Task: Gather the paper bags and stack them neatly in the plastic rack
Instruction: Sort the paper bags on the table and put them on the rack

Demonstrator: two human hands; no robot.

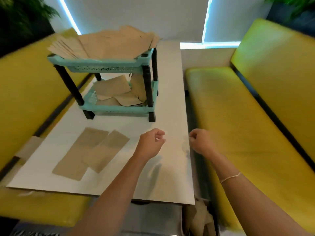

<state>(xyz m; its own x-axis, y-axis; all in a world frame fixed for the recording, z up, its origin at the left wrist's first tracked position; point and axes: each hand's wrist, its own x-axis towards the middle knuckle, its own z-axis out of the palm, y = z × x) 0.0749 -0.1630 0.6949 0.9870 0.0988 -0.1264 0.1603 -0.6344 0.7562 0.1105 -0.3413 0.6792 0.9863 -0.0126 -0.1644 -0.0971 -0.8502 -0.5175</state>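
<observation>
Brown paper bags (90, 150) lie on the tabletop (170, 103); both hands — left hand (150, 142), right hand (201, 142) — loosely curled, empty. Top-shelf bags (109, 43) overhang the rack (109, 64) — easily knocked off.

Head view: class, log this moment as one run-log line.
hands: left, right empty, curled | paper bags: two flat on table | rack: both tiers hold bags
</observation>
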